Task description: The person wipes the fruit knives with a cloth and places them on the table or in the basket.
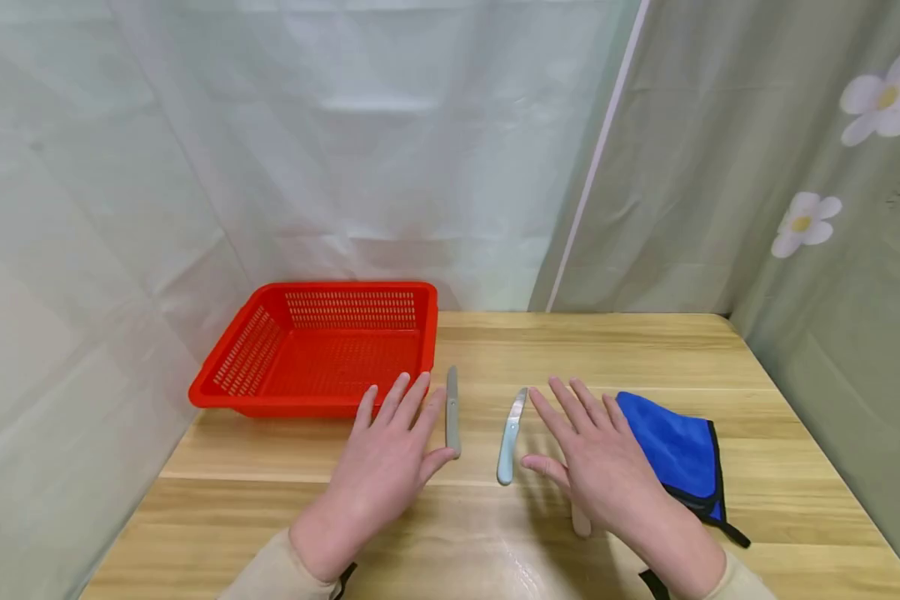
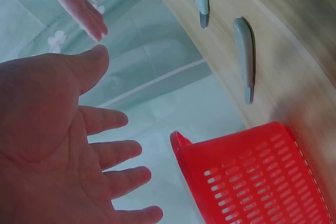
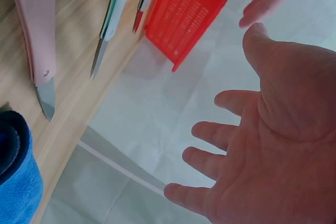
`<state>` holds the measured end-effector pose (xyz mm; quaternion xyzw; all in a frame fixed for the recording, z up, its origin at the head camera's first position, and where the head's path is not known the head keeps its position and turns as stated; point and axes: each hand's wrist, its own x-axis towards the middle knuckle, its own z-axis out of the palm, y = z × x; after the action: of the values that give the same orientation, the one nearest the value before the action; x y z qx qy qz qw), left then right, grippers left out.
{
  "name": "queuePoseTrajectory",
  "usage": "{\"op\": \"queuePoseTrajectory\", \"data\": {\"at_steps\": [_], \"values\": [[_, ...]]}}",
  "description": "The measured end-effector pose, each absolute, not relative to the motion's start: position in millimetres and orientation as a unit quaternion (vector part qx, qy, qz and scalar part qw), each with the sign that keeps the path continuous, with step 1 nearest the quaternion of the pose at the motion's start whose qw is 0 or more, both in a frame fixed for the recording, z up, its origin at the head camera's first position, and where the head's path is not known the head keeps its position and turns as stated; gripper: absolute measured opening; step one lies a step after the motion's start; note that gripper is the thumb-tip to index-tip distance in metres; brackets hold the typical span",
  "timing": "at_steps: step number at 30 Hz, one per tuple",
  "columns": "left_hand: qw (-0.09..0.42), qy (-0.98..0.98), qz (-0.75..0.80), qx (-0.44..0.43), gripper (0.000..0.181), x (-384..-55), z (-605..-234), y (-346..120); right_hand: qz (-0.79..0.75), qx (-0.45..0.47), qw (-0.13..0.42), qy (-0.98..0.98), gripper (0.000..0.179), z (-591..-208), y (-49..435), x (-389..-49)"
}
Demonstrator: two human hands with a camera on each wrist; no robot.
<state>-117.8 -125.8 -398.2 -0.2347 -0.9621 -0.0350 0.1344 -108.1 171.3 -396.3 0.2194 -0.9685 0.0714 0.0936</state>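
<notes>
My left hand [image 1: 384,462] is held over the table with fingers spread and nothing in it. Just right of it lies a grey-handled knife [image 1: 452,417], blade pointing away. A light blue-handled knife [image 1: 508,442] lies between the hands, its blade also toward the back. My right hand [image 1: 607,458], likewise empty and spread, hovers over a pink-handled knife [image 3: 39,30]; the head view shows only its handle end [image 1: 581,520], the rest being hidden by the hand. To the right of that hand lies a folded blue cloth [image 1: 675,442] with black edging.
A red plastic basket [image 1: 315,408] with slotted walls stands at the back left of the wooden table [image 1: 780,467]. Behind the table hangs a pale curtain [image 1: 390,167]. A grey-green curtain with white flowers [image 1: 802,223] hangs at the right.
</notes>
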Motion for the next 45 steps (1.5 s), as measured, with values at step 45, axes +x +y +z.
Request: {"op": "queuePoseTrajectory", "data": {"at_steps": [45], "values": [[0.065, -0.960, -0.060, -0.266, 0.071, -149.9, -433.9, -68.2, 0.064, 0.101, 0.050, -0.992, 0.078, -436.0, 248.2, -126.4]]}}
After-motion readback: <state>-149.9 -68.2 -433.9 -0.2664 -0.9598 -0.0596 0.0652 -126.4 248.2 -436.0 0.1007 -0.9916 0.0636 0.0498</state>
